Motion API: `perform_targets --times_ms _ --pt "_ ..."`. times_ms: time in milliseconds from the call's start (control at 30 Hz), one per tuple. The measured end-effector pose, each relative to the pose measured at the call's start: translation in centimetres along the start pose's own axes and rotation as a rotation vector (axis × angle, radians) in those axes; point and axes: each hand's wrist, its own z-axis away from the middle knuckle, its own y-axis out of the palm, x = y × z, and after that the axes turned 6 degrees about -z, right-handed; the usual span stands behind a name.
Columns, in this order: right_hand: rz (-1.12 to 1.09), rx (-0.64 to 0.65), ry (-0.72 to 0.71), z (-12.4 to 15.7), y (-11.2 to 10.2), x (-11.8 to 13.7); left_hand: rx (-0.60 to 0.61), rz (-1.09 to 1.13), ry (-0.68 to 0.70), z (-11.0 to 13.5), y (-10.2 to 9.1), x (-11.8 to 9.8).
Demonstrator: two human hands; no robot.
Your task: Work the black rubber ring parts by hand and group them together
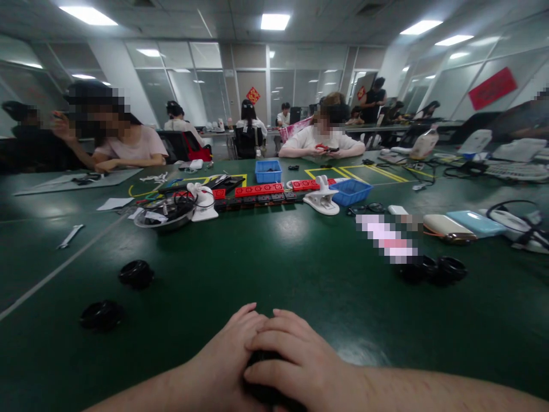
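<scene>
My left hand (pixel 223 360) and my right hand (pixel 295 355) rest together on the green table (pixel 300 274) at the near edge. Both hands are closed around a small black object (pixel 261 392), mostly hidden under the fingers, and my right hand's fingers lie over the left. Two black round parts lie to my left, one (pixel 136 273) farther and one (pixel 102 315) nearer. Two more black round parts (pixel 433 269) sit to my right.
Across the table stand a row of red and black parts (pixel 257 193), two blue bins (pixel 268 170), white clamp-like devices (pixel 321 199), a clear bowl of cables (pixel 165 213), and power banks (pixel 463 224). A small wrench (pixel 71 236) lies left. Other people sit at the far side.
</scene>
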Motion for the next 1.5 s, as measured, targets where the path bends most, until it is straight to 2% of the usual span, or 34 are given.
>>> perform_targets --times_ms 100,200,333,467,700,867,967,1100,1267,1367,1500 --pt "-0.033 -0.05 0.079 0.3 0.2 0.0 -0.022 -0.004 -0.046 -0.1 0.6 0.1" --pt "-0.043 -0.061 0.208 0.5 0.8 0.0 -0.111 0.019 -0.095 0.0 1.6 0.6" --pt "-0.041 -0.034 0.336 0.6 1.1 0.0 -0.171 0.054 -0.069 0.1 2.2 1.1" --pt "-0.055 -0.036 0.262 0.6 1.1 -0.2 -0.139 0.093 -0.018 0.1 1.7 1.2" --pt "-0.057 -0.123 -0.047 0.5 0.9 -0.5 0.022 0.102 0.018 0.1 -0.3 0.8" --pt "-0.065 -0.087 -0.098 0.1 0.8 -0.6 0.021 0.1 0.034 0.1 -0.4 0.8" --pt "-0.059 -0.094 -0.047 0.0 0.6 -0.4 -0.01 0.09 0.022 0.1 -0.2 0.7" --pt "-0.071 -0.096 0.131 0.4 0.5 0.0 -0.041 0.088 -0.04 0.1 0.2 0.2" --pt "-0.071 -0.045 0.295 0.5 0.9 0.3 -0.138 0.068 -0.109 0.0 0.9 -0.2" --pt "-0.083 -0.046 0.299 0.4 0.8 0.4 -0.15 0.068 -0.087 0.1 1.0 0.0" --pt "-0.166 -0.051 0.204 0.3 0.5 0.4 -0.102 0.073 -0.039 0.1 0.6 0.4"
